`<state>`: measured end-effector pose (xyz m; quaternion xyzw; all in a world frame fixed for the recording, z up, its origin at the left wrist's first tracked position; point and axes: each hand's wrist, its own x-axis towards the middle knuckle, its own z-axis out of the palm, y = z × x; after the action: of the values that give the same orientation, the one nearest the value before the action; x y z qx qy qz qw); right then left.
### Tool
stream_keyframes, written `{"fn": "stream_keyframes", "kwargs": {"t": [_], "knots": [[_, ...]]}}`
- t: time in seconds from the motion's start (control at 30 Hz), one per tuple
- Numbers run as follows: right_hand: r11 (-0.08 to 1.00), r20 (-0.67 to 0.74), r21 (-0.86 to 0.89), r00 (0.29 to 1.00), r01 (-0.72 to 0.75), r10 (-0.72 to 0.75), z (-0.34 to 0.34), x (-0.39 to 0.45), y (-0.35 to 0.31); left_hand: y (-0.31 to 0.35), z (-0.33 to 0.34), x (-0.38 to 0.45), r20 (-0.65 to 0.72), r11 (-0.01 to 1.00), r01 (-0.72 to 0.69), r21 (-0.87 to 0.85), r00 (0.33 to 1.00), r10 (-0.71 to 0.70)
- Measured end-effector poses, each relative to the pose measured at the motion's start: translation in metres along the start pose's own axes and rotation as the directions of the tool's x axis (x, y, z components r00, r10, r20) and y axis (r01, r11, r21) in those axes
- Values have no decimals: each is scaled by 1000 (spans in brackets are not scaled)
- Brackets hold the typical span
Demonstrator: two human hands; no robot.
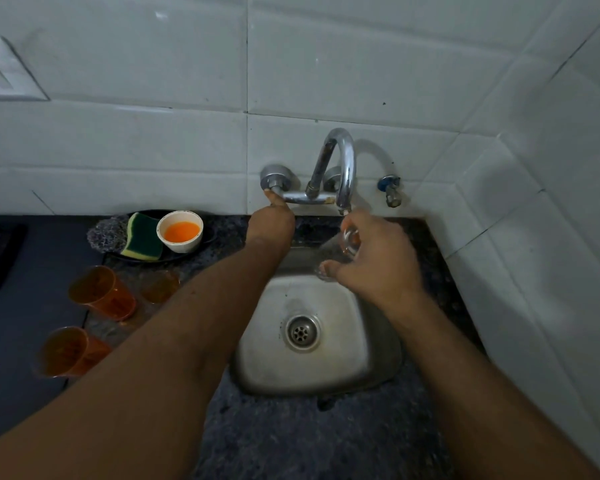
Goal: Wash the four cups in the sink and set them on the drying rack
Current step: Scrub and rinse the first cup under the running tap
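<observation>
The right hand grips a clear glass cup, fingers wrapped around it, just below the tap spout at twelve o'clock of the sink. The left hand fingers pinch the tap handle, at ten o'clock from the cup.

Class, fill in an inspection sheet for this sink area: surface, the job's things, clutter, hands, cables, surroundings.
Surface: dark speckled counter around a small steel sink, basin bare.
Job's things: clear cup under the tap spout; three orange cups on the counter at left.
Clutter: green sponge, white bowl of orange liquid, steel scrubber, on a dark plate.
Hands: left hand at the tap valve; right hand holding the clear cup.
Cables: nothing seen.
Surroundings: white tiled walls; wall socket upper left; no drying rack seen.
</observation>
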<state>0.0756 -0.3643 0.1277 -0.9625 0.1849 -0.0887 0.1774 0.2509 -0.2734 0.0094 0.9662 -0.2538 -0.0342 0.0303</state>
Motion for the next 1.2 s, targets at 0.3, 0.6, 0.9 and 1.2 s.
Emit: {"fn": "stream_keyframes", "kwargs": {"t": [0.3,0.6,0.9,1.2], "knots": [[990,6,132,998,-58,58,76,-15,26,1,2,1,12,999,-33,10,999,33],[975,-19,214,998,-53,58,75,-1,28,0,6,6,11,1000,-9,9,1000,9],[982,21,187,1000,-10,6,73,2,41,4,10,7,-1,999,25,22,1000,-25],[971,10,229,997,75,-79,65,8,60,11,10,5,-12,995,72,70,997,-72]]}}
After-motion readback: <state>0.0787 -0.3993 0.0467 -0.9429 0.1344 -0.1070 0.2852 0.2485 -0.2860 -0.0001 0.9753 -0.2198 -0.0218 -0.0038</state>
